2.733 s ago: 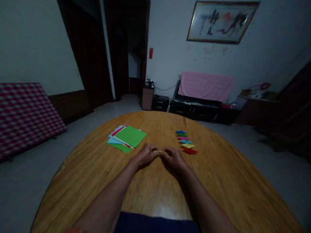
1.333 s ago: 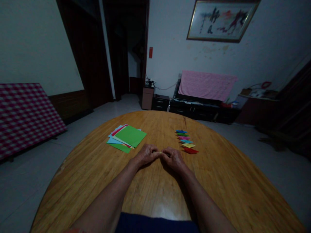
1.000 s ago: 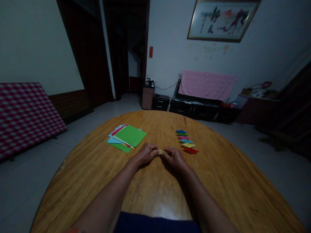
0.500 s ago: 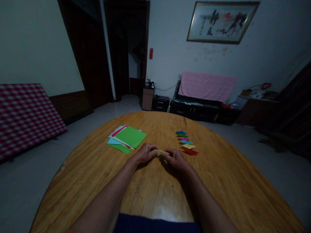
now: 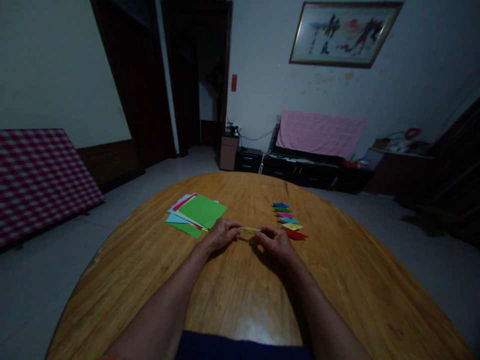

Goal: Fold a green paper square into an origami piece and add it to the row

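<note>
Between my two hands is a small piece of folded yellow paper, held just above the table. My left hand pinches its left end, and my right hand pinches its right end. Fingers cover both ends, so its full shape is hidden. Beyond my left hand lies a loose stack of coloured paper sheets, a green one on top. To the right of my right hand runs a row of small folded paper boats, with a red paper boat nearest and a yellow paper boat behind it.
Everything lies on a round wooden table. Farther along the row sit a light blue paper boat and a blue paper boat. Past the table are a low black cabinet and a pink cloth.
My hands have moved slightly apart, and the yellow paper between them now looks longer and thinner. The sheets and the row of boats have stayed in place.
</note>
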Tool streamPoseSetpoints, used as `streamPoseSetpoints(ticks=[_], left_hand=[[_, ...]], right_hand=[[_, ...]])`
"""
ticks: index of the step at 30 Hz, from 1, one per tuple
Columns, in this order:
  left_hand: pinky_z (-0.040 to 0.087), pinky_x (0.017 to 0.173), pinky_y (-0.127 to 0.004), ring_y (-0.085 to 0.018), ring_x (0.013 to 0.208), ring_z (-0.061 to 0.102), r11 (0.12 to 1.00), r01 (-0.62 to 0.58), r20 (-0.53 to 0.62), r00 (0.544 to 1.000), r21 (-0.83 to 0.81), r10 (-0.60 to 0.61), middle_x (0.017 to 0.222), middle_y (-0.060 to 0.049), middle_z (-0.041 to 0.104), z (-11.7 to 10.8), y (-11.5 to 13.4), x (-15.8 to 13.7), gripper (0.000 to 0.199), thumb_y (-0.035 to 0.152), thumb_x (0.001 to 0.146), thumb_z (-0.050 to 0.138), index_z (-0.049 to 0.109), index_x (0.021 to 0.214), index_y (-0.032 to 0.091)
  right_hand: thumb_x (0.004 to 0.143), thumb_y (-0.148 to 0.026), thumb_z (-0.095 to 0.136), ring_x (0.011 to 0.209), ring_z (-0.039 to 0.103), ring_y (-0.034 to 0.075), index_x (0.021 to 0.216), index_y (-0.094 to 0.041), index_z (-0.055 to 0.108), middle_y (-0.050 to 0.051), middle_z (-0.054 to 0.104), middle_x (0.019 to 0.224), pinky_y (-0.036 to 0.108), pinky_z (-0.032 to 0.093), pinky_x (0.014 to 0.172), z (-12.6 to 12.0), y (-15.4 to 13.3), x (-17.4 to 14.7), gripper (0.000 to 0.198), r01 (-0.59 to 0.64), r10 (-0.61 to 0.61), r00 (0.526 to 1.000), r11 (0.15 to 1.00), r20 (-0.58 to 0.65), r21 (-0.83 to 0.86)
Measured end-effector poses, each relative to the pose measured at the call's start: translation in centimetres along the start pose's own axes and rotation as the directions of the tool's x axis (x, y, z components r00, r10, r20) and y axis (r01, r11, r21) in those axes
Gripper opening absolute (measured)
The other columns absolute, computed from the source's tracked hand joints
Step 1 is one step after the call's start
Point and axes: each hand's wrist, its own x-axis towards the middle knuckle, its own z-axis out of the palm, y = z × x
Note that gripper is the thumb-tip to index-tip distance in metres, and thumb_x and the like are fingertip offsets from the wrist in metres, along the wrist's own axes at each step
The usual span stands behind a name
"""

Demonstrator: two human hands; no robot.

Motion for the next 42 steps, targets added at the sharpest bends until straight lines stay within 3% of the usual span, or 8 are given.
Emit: streamPoseSetpoints(ticks=[6,13,23,28,33,42], left_hand=[[0.039,0.060,-0.021,-0.012,0.066,0.055,0.995,-0.075,-0.063,0.995,0.064,0.079,0.073,-0.002,0.066,0.2,0.1,0.2,0.029,0.018,0.078,0.048,0.073,0.092,0.015],[0.034,0.054,-0.020,-0.010,0.060,0.050,0.999,-0.022,-0.063,0.998,0.050,0.025,0.065,0.000,0.062,-0.1,-0.2,-0.1,0.029,0.023,0.081,0.048,0.073,0.092,0.015],[0.036,0.054,-0.020,-0.011,0.059,0.054,0.998,-0.014,-0.004,1.000,0.063,0.015,0.066,-0.002,0.066,0.0,-0.1,-0.1,0.031,0.021,0.082,0.047,0.074,0.098,0.016],[0.037,0.055,-0.021,-0.012,0.059,0.056,0.982,-0.035,0.016,0.999,0.188,0.032,0.068,-0.003,0.069,-0.2,0.6,-0.1,0.031,0.021,0.083,0.048,0.074,0.099,0.016],[0.040,0.061,-0.021,-0.013,0.065,0.060,0.966,-0.096,0.053,0.995,0.240,0.086,0.077,-0.003,0.072,0.0,0.2,-0.1,0.030,0.023,0.086,0.046,0.074,0.096,0.019],[0.042,0.075,-0.024,-0.016,0.082,0.060,0.866,-0.152,0.117,0.987,0.475,0.110,0.087,-0.003,0.070,0.4,-0.5,0.2,0.027,0.027,0.089,0.048,0.073,0.098,0.025]], right_hand=[[0.076,-0.048,0.061,0.071,0.064,0.019,0.087,-0.017,0.067,0.006,0.068,0.076,0.030,0.050,0.063,-0.1,0.9,0.5,0.033,-0.020,0.021,0.997,1.000,-0.075,0.022],[0.077,-0.041,0.062,0.066,0.062,0.017,0.081,-0.015,0.070,0.004,0.068,0.072,0.027,0.049,0.060,-0.2,0.7,0.5,0.027,-0.007,0.007,0.995,1.000,-0.102,0.002],[0.074,-0.039,0.063,0.076,0.068,0.024,0.089,-0.015,0.075,0.009,0.074,0.082,0.034,0.053,0.068,-0.3,0.3,0.4,0.031,-0.039,0.030,0.991,0.997,-0.131,-0.065],[0.075,-0.035,0.061,0.080,0.068,0.024,0.089,-0.017,0.075,0.007,0.074,0.087,0.034,0.053,0.073,-0.3,0.5,0.4,0.026,-0.007,-0.003,0.994,0.996,-0.113,-0.093],[0.079,-0.033,0.058,0.077,0.068,0.022,0.088,-0.018,0.075,0.005,0.074,0.083,0.031,0.052,0.068,-0.4,0.7,0.3,0.024,0.028,-0.037,0.997,0.991,-0.061,-0.132],[0.077,-0.026,0.057,0.071,0.065,0.019,0.077,-0.019,0.075,0.005,0.071,0.075,0.028,0.047,0.066,-0.7,1.1,0.6,0.020,0.135,-0.154,0.988,0.915,-0.021,-0.381]])
